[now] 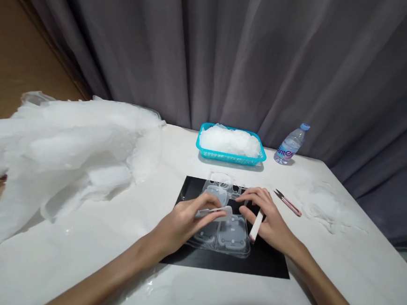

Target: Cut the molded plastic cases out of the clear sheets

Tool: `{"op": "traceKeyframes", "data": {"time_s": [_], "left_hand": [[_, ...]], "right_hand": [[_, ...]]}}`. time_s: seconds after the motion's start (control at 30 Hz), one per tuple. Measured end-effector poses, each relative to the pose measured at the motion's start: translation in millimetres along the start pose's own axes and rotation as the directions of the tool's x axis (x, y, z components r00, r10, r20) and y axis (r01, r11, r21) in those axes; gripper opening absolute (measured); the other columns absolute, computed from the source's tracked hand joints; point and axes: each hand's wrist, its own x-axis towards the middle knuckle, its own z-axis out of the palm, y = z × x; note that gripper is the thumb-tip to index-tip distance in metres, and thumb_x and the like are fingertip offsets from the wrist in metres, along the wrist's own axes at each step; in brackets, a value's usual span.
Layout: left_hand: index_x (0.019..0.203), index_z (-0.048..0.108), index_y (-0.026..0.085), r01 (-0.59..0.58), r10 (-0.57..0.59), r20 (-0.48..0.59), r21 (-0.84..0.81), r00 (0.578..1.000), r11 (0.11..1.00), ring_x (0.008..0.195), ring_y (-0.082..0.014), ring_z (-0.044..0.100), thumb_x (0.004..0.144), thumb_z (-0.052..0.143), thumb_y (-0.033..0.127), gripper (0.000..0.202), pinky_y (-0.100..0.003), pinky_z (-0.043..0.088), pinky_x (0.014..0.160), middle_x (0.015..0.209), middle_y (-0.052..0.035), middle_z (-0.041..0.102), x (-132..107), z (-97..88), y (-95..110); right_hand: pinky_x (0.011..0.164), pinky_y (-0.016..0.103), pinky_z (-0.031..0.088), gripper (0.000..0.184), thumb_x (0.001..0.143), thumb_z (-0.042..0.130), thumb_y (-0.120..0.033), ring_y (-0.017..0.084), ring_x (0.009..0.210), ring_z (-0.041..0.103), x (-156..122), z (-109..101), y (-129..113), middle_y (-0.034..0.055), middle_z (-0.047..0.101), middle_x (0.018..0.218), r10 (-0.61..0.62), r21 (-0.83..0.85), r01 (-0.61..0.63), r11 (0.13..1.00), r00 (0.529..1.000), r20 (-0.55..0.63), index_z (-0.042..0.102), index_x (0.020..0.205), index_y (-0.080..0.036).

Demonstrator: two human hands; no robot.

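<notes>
A clear plastic tray (239, 252) with moulded compartments lies on a black mat (268, 266). Flat, translucent greyish pieces (232, 232) show inside its compartments. Above the tray, my left hand (191, 217) pinches a thin translucent plastic piece (224, 212) between thumb and fingers. My right hand (267, 216) is curled over the tray's right side, its fingertips near the tray's upper part. A slim white strip-like object (256, 227), perhaps a tool handle, is held in that hand against the palm; its exact kind is unclear.
A teal basket (230, 159) full of white, soft-looking sheets stands at the back. Right of it are a water bottle (289, 147), pink-handled thread snips (288, 204) and clear plastic scraps (327, 209). A large heap of white sheets (73, 147) covers the left side.
</notes>
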Motion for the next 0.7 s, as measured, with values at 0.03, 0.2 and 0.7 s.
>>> {"op": "traceKeyframes", "data": {"time_s": [0.03,0.2,0.7], "left_hand": [[0.108,0.065,0.026,-0.031,0.031,-0.002,0.027,1.0,0.999,0.084,-0.0168,0.075,0.101,0.064,0.041,0.017,-0.028,0.062,0.077,0.099,0.0004,0.077,0,0.2,0],[0.108,0.065,0.027,-0.062,0.06,0.029,0.085,0.998,0.994,0.084,-0.0166,0.075,0.102,0.063,0.039,0.014,-0.027,0.058,0.077,0.099,0.0019,0.077,0,0.5,-2],[0.095,0.059,0.016,0.039,-0.003,-0.31,0.11,0.951,0.993,0.108,-0.0305,0.065,0.088,0.069,0.047,0.034,-0.046,0.047,0.1,0.107,-0.0151,0.071,215,-76.2,-50]], "right_hand": [[0.101,0.044,0.045,0.016,0.102,0.063,-0.033,0.027,0.115,0.057,0,2,-3,0.0072,0.064,0.115,-0.009,0.037,0.007,0.999,0.999,0.038,0.069,0.116,-0.029],[0.094,0.042,0.046,0.017,0.1,0.067,-0.035,0.025,0.104,0.056,-1,6,-13,0.005,0.068,0.107,-0.031,0.041,0.025,0.999,0.986,0.164,0.066,0.115,-0.028],[0.089,0.035,0.049,0.025,0.093,0.077,-0.038,0.023,0.097,0.055,2,1,-10,0.0006,0.059,0.099,0.046,-0.132,0.002,0.991,0.933,0.356,0.058,0.104,-0.025]]}}
